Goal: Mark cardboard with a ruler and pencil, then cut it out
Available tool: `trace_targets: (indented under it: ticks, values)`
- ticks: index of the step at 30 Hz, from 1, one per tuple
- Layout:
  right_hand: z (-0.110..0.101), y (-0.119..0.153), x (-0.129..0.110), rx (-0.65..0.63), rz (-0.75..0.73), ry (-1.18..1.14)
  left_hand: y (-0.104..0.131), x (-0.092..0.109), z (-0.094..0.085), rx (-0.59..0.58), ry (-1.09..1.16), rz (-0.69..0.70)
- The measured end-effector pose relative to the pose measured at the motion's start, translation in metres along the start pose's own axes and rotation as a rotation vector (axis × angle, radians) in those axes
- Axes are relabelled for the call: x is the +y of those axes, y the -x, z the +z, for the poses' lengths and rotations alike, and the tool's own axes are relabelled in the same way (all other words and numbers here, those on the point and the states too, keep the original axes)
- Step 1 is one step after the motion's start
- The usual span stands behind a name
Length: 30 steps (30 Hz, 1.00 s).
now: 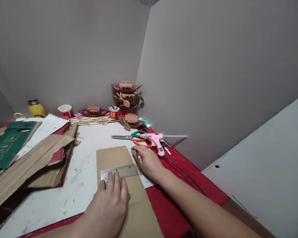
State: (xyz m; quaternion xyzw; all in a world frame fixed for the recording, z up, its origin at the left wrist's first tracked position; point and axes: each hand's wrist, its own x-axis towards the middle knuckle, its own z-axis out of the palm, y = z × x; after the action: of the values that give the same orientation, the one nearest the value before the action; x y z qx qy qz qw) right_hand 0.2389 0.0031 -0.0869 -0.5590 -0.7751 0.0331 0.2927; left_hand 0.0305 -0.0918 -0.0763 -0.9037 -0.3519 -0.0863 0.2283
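Note:
A long strip of brown cardboard (114, 158) lies on the white board, running toward the near edge. Across it rests a clear ruler (129, 170). My left hand (112, 198) lies flat, its spread fingertips pressing on the ruler's left part and the cardboard. Beside the strip's right edge is my right hand (147, 161), fingers bent around a thin orange tool (136, 142) whose shape is partly hidden. Just beyond that hand are a pink glue gun (159, 142) with a glue stick in it and green-handled scissors (124, 137).
Cardboard pieces (51, 165) and a green sheet (8, 145) are piled at the left. Along the back stand a yellow bottle (36, 109), cups, thin sticks (94, 121) and several small model boats (125, 86). A black cord (186, 174) crosses the red cloth.

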Motion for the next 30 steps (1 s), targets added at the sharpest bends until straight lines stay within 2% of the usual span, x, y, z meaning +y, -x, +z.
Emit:
trace_targets:
  ticks: [3, 7, 11, 17, 23, 30]
  values:
    - [-0.006, 0.0, -0.004, -0.025, -0.007, -0.009, -0.002, 0.002, 0.004, -0.067, -0.004, -0.029]
    - [-0.021, 0.003, -0.002, -0.095, -0.071, -0.077, -0.005, 0.004, 0.004, -0.041, -0.012, -0.054]
    - [-0.034, 0.01, 0.01, -0.174, -0.149, -0.226, -0.007, 0.004, 0.003, -0.026, -0.04, -0.043]
    - [-0.043, 0.013, 0.017, -0.336, -0.177, -0.258, -0.01, 0.004, 0.001, 0.013, -0.017, -0.067]
    - [-0.04, 0.012, 0.007, -0.293, -0.208, -0.276, -0.008, 0.003, -0.001, 0.021, -0.01, -0.078]
    - [-0.032, 0.011, 0.009, -0.251, -0.208, -0.357, -0.009, 0.001, 0.003, -0.007, -0.02, -0.108]
